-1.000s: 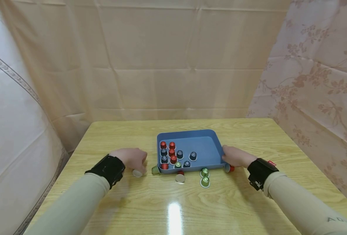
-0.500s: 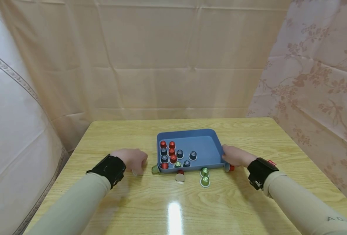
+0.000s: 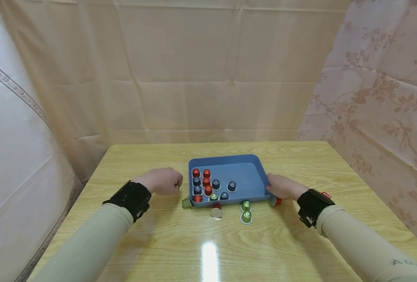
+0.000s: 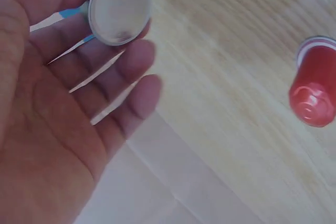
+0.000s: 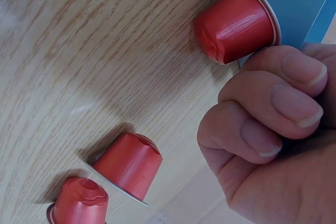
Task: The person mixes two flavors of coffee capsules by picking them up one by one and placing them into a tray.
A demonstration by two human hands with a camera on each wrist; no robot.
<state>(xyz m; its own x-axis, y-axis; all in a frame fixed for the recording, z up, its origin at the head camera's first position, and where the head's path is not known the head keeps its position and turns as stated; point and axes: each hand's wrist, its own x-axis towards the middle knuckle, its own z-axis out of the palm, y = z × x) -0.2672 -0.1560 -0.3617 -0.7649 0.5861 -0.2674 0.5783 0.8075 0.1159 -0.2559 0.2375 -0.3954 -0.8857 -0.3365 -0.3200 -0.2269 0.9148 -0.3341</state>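
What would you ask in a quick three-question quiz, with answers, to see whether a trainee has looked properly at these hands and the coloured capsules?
1. Name the three colours of the capsules in the blue tray.

2. What does the left hand pinch?
A) a spoon
B) a silver-lidded capsule
C) a sponge

3. True or false: the right hand is far away from the blue tray.

Key:
1. Red, dark blue and green.
2. B.
3. False: the right hand is at the right-hand side of the blue tray.
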